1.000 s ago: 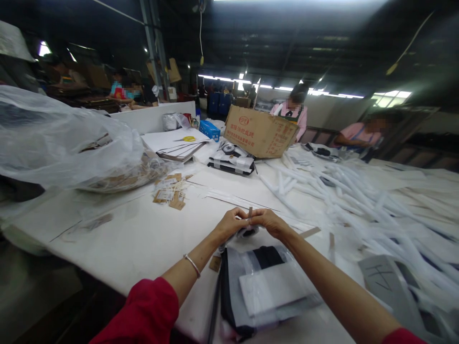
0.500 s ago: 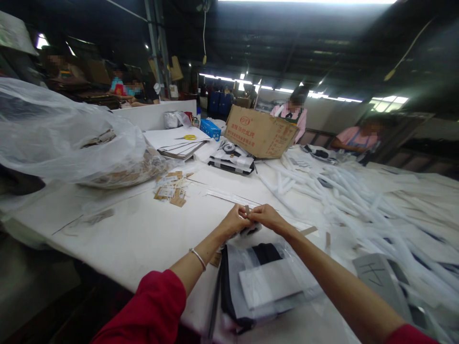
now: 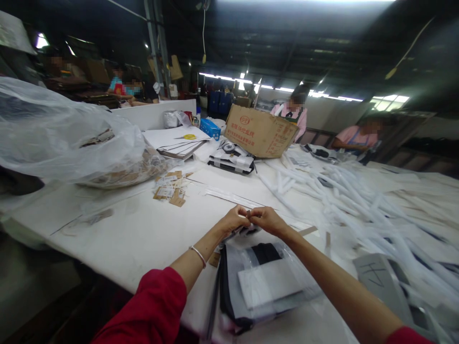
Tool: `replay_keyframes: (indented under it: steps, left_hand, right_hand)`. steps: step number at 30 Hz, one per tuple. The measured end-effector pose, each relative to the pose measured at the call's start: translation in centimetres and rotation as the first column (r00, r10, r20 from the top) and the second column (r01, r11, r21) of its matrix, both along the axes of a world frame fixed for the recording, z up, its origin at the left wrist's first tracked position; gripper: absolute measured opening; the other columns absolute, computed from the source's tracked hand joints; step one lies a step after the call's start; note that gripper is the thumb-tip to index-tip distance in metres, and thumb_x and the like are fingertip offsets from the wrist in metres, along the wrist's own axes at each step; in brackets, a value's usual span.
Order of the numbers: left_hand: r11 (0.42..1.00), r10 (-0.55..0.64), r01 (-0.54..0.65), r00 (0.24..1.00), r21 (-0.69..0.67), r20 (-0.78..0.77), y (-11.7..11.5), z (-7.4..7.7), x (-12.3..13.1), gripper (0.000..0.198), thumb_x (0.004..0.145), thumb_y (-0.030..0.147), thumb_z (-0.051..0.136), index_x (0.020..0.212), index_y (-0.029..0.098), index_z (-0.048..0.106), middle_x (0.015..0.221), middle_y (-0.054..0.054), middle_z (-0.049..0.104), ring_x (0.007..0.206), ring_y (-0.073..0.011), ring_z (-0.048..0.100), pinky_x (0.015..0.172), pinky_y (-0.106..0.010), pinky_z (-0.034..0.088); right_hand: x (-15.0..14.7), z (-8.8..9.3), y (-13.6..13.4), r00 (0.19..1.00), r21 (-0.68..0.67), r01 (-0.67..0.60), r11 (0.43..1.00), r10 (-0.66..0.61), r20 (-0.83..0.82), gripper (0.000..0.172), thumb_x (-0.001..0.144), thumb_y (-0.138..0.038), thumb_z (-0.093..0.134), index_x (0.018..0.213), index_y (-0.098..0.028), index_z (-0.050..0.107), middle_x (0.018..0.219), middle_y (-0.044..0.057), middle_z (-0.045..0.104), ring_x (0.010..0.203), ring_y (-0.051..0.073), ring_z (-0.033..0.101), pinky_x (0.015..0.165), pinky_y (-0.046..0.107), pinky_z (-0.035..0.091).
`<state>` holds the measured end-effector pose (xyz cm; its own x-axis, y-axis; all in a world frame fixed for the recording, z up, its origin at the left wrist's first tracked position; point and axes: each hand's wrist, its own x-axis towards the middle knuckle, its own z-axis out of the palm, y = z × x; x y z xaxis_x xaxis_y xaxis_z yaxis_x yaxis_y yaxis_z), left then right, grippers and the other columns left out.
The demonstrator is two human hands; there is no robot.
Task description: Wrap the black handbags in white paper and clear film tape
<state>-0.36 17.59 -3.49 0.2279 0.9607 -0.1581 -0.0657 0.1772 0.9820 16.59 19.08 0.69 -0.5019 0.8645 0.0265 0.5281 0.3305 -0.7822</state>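
Head view shows the left hand (image 3: 234, 220) and right hand (image 3: 267, 220) fingertip to fingertip, each grip pinched narrow on a small tag (image 3: 248, 213), which protrudes less than one second ago, just above the bagged garment (image 3: 265, 282) on the table (image 3: 143, 234).

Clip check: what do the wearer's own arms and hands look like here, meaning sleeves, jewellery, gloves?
Both hands are bare, with no gloves: left hand, right hand. Red sleeves cover only the upper arms; the left sleeve ends near the elbow, and the right sleeve just shows at the bottom edge. A thin silver-coloured bangle circles the left wrist. No ring or watch can be made out.
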Motion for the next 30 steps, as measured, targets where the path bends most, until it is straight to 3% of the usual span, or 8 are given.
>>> replay_keyframes:
  steps: [8,17,24,27,30]
  left_hand:
    - [0.997,-0.077,0.080,0.991,0.022,-0.111,-1.2,-0.3,-0.3,0.035,0.062,0.029,0.075,0.090,0.017,0.057,0.067,0.004,0.061,0.063,-0.0119,0.055,0.059,-0.024,0.039]
    - [0.999,0.010,-0.012,0.999,-0.048,-0.044,-0.6,-1.0,0.4,0.030,0.059,0.021,0.068,0.083,0.018,0.052,0.062,0.005,0.060,0.053,-0.0099,0.051,0.051,-0.022,0.035]
    - [0.996,-0.026,0.028,0.999,-0.089,0.027,-0.7,-0.9,0.0,0.028,0.057,0.019,0.068,0.083,0.017,0.058,0.061,0.003,0.063,0.057,-0.0111,0.056,0.055,-0.022,0.037]
    - [0.991,-0.075,0.080,0.996,-0.107,0.051,-0.8,-0.8,-0.1,0.027,0.056,0.021,0.071,0.081,0.016,0.059,0.059,0.003,0.063,0.054,-0.0097,0.052,0.052,-0.021,0.034]
    - [0.980,-0.145,0.156,0.985,-0.125,0.090,-0.7,-0.6,-0.1,0.026,0.056,0.024,0.073,0.078,0.015,0.062,0.063,0.001,0.066,0.056,-0.0108,0.054,0.052,-0.022,0.035]
  right_hand:
    - [0.0,-0.2,-0.5,0.999,0.103,0.014,0.995,-0.019,0.043,0.018,0.076,-0.024,0.056,0.071,-0.020,0.073,0.063,-0.003,0.067,0.063,0.014,0.058,0.062,0.023,0.042]
    - [0.0,0.1,-0.4,0.999,0.100,0.045,0.994,-0.042,-0.024,0.015,0.074,-0.023,0.061,0.077,-0.021,0.076,0.075,0.000,0.075,0.073,0.018,0.068,0.073,0.027,0.051]
    - [1.3,1.0,-0.6,0.979,0.179,-0.201,0.963,0.192,0.067,0.018,0.083,-0.030,0.062,0.089,-0.026,0.078,0.087,0.001,0.077,0.081,0.020,0.071,0.080,0.030,0.052]
    - [1.9,2.0,-0.8,0.935,0.188,-0.342,0.921,0.314,0.162,0.023,0.091,-0.035,0.056,0.096,-0.030,0.078,0.097,-0.002,0.077,0.091,0.020,0.071,0.090,0.032,0.051]
    - [2.3,2.6,-0.9,0.929,0.162,-0.354,0.921,0.326,0.175,0.034,0.097,-0.039,0.045,0.093,-0.032,0.078,0.098,-0.004,0.077,0.097,0.020,0.070,0.104,0.036,0.045]
